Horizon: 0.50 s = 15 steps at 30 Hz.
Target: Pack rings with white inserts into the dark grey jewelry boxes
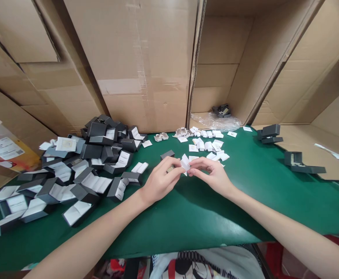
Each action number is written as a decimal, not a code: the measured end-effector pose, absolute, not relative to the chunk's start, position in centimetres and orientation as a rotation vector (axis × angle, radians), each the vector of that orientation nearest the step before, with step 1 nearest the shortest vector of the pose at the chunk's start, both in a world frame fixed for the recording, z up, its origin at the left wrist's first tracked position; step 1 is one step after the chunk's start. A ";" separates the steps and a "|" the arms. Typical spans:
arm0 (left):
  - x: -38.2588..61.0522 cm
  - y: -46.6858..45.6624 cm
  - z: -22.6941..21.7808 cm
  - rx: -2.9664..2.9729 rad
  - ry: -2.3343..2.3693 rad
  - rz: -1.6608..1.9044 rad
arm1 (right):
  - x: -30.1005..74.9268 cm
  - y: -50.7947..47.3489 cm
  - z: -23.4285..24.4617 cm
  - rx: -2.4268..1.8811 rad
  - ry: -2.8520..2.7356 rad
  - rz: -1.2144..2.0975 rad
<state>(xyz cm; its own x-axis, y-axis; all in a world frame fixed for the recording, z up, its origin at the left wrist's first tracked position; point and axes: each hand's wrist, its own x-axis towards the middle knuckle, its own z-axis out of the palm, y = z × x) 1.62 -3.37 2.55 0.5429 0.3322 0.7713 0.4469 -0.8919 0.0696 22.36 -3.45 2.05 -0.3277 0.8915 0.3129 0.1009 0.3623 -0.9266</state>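
My left hand (161, 180) pinches a small folded white card piece (185, 162) between thumb and fingertips. From the other side, my right hand (213, 175) is closed on the same piece, its thumb and forefinger at the right edge. Just behind my left hand, a dark grey jewellery-style box (167, 155) stands on the green tabletop (187, 221), partly covered by the fingers. Several small white card inserts (208, 146) lie loose beyond my right hand.
A heap of dark open boxes with white linings (100, 149) fills the left side, beside a plastic tub (5, 149). Cardboard cartons (146, 66) wall the back. More dark boxes (303, 164) sit at right, and clear plastic wrap (217, 122) lies inside one carton.
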 end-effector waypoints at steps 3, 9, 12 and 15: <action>1.7 -3.5 2.6 -2.671 -0.679 -1.269 | 22.1 -3.3 1.8 -0.883 -1.645 1.091; 1.9 -3.9 2.7 -2.732 -0.648 -1.238 | 22.3 -2.9 1.7 -0.857 -1.469 1.226; 2.0 -4.1 2.7 -2.779 -0.681 -1.300 | 22.2 -2.7 1.4 -0.826 -1.395 1.310; 2.3 -4.2 2.8 -2.805 -0.726 -1.398 | 22.1 -2.7 1.3 -0.787 -1.328 1.375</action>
